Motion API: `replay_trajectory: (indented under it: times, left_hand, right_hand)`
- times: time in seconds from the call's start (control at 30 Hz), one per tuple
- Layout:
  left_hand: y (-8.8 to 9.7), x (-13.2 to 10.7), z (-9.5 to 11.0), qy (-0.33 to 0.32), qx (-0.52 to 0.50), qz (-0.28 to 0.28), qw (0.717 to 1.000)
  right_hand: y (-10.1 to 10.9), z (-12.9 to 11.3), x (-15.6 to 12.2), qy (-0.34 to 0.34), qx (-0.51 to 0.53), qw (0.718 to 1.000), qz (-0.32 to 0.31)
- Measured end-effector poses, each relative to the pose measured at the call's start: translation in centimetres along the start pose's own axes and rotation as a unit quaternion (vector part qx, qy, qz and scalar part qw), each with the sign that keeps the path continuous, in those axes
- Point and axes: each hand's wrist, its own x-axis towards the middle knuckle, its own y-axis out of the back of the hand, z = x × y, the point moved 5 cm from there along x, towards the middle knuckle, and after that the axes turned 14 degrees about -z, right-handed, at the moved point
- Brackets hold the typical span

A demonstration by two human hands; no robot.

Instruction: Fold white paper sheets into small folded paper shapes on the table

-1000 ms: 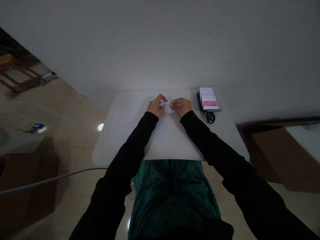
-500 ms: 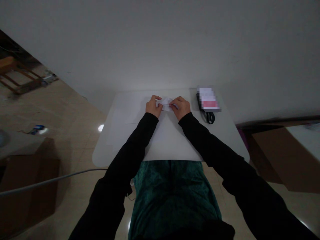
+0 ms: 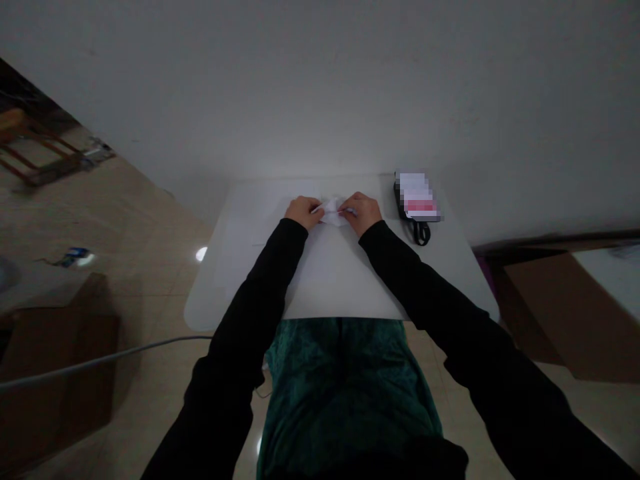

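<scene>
Paper (image 3: pixel 333 212) lay long axis left-right on the table (image 3: pixel 330 287), pinched between left hand (image 3: pixel 303 213) and right hand (image 3: pixel 361 213), equally near.

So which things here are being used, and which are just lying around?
Being used: folded white paper, left hand, right hand.

Just lying around: black case with a blurred label, brown cardboard box.

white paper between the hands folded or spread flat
Folded: the white paper forms a small creased bundle, pinched between the left hand and right hand, not spread out.
</scene>
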Motion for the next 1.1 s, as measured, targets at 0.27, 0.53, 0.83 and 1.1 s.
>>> replay_trajectory:
  times: [0.27, 0.53, 0.83, 1.1]
  left_hand:
    - [0.3, -0.7, 0.8, 0.035, 0.128, -0.006, 0.991]
    - [-0.3, -0.5, 1.2, 0.038, 0.123, -0.022, 0.991]
    - [-0.5, -0.6, 1.1, 0.059, 0.162, -0.033, 0.984]
    - [-0.6, -0.2, 0.9, 0.043, 0.143, -0.009, 0.989]
  right_hand:
    - [-0.4, -1.4, -0.5, 0.088, -0.048, 0.995, -0.012]
    - [-0.4, -0.9, -0.4, 0.082, -0.069, 0.994, -0.004]
    - [-0.8, -1.3, -0.4, 0.105, -0.058, 0.993, -0.004]
    - [-1.6, 1.0, 0.7, 0.195, 0.021, 0.975, 0.103]
